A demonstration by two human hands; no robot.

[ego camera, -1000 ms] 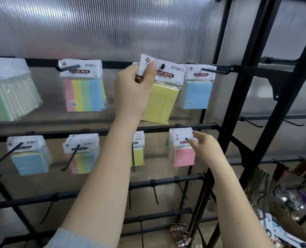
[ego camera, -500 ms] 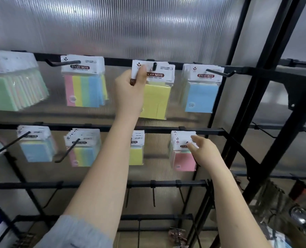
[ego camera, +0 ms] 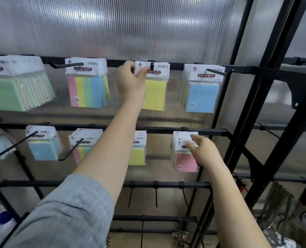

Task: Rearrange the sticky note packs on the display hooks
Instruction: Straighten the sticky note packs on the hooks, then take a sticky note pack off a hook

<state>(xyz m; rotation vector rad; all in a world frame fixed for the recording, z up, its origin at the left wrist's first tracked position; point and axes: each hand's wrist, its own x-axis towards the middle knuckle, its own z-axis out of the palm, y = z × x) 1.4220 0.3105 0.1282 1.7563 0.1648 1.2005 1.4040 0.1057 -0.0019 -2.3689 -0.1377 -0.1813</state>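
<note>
A yellow sticky note pack (ego camera: 155,94) hangs on a top-row hook (ego camera: 151,65), pushed back near the bar. My left hand (ego camera: 130,81) pinches the left corner of its white header card. Lower right, my right hand (ego camera: 203,152) touches the header of the front pink pack (ego camera: 185,159) in a small stack on a middle-row hook, its fingers curled at the card. Whether they pinch the card is unclear.
The top row also holds a green stack (ego camera: 14,86), a multicolour pack (ego camera: 87,86) and blue packs (ego camera: 202,90). The middle row carries blue (ego camera: 43,146), multicolour (ego camera: 84,145) and yellow (ego camera: 138,151) packs. Bare hooks (ego camera: 155,196) hang on lower bars. A black frame post (ego camera: 266,97) stands right.
My left hand has slid the yellow pack along its hook toward the bar and it now hangs straight. My right hand has stayed at the pink stack's header. The camera view tilted upward.
</note>
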